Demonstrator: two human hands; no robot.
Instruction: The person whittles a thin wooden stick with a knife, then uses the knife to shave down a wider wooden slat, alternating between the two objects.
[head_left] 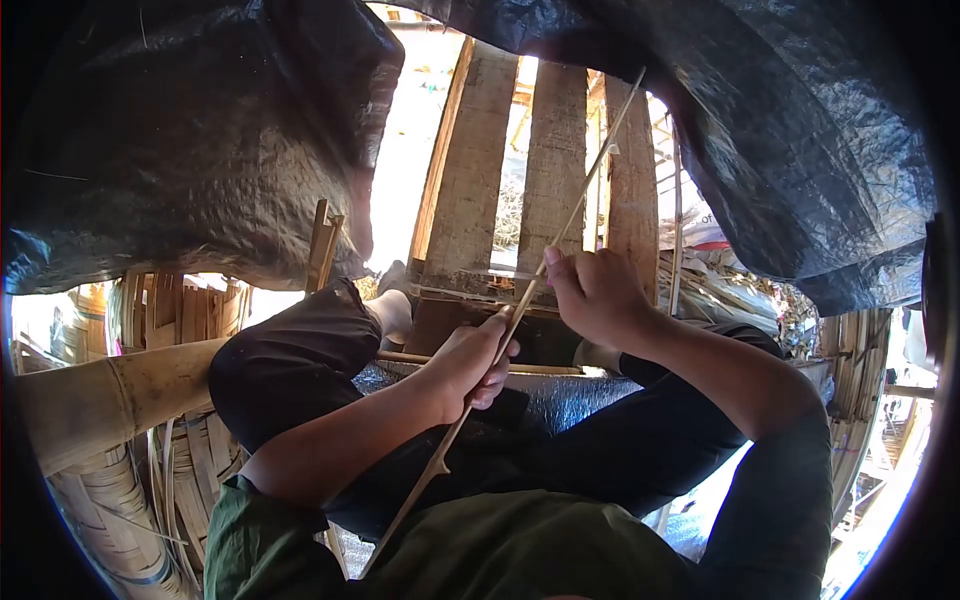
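A long, thin bamboo strip (pixel 577 214) runs diagonally from near my lap up toward the wooden slats. Small raised slivers stick out from it near its upper part and near its lower part. My left hand (pixel 472 366) is wrapped around the strip at about its middle, above my crossed legs. Just higher up, my right hand (pixel 598 290) has its fingers curled and its thumb pressed against the strip. Whether anything else sits inside the right fist is hidden.
Upright wooden planks (pixel 552 150) stand ahead. Dark plastic sheeting (pixel 200 150) hangs at the upper left, with more sheeting (pixel 800 130) at the upper right. A thick bamboo pole (pixel 130 395) and bundled bamboo strips (pixel 120 510) lie to the left.
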